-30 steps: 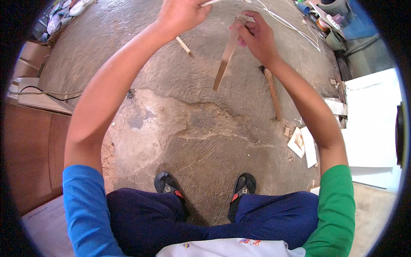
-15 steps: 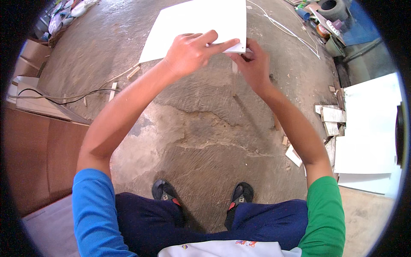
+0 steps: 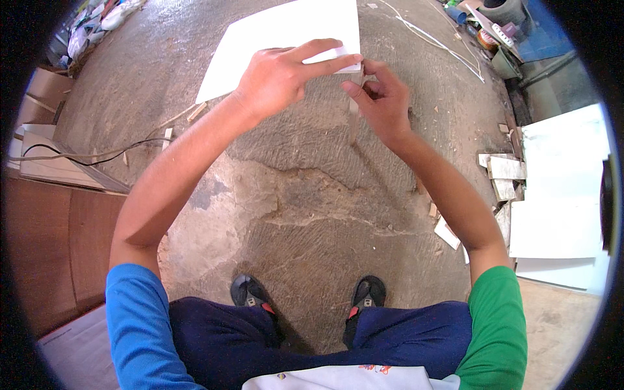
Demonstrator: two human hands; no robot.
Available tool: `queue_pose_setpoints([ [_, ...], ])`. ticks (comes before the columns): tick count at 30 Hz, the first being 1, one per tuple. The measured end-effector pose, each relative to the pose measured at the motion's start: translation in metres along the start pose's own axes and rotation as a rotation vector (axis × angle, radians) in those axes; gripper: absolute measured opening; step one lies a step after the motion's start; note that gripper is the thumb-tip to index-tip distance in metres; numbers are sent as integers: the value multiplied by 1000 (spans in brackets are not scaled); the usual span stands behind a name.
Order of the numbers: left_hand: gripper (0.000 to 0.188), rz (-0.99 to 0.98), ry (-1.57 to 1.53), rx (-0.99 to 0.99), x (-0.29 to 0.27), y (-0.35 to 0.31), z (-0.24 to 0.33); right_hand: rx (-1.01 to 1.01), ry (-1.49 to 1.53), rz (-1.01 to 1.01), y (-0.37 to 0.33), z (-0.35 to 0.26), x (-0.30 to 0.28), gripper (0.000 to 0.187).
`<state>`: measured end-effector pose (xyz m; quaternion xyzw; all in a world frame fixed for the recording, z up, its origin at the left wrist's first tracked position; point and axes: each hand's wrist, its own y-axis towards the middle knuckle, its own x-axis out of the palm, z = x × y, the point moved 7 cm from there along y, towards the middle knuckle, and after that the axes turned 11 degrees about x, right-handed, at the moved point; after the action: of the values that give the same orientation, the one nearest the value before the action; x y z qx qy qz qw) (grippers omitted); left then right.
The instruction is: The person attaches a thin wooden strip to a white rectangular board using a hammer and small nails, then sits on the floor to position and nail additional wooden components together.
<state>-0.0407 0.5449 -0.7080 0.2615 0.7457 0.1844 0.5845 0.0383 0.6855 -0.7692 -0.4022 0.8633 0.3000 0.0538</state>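
A white flat panel (image 3: pixel 279 39) lies level in front of me, its near right corner between my hands. My left hand (image 3: pixel 276 81) rests over its near edge, two fingers stretched apart across the white top, one tip reaching the corner. Just right of that corner is my right hand (image 3: pixel 385 97), with curled fingers and the thumb near the panel's underside. Whatever is in its grip is hidden or too small to make out. Below the corner, a narrow upright pale piece (image 3: pixel 353 120) runs down toward the floor, partly covered by my right thumb.
Rough, cracked concrete floor (image 3: pixel 312 240) surrounds my feet. To the left stand a brown wooden board (image 3: pixel 65 240) and a dark cable (image 3: pixel 78 155). On the right are white boards (image 3: pixel 556 214) and wood offcuts (image 3: pixel 506 170). A white cord (image 3: pixel 442 45) and clutter lie farther off.
The panel and my left hand appear slightly farther left in view. One left finger, bent before, is now straighter over the top. My right thumb has dropped a little below the corner.
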Motion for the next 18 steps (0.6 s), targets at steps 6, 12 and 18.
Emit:
queue_pose_setpoints([
  [6, 81, 9, 38, 67, -1, 4, 6, 20, -18, -8, 2, -11, -1, 41],
  [12, 79, -54, 104, 48, 0, 12, 8, 3, -51, -64, 0, -7, -3, 32],
  [18, 79, -54, 130, 75, 1, 13, 6, 12, 27, -23, -1, -3, -7, 36],
])
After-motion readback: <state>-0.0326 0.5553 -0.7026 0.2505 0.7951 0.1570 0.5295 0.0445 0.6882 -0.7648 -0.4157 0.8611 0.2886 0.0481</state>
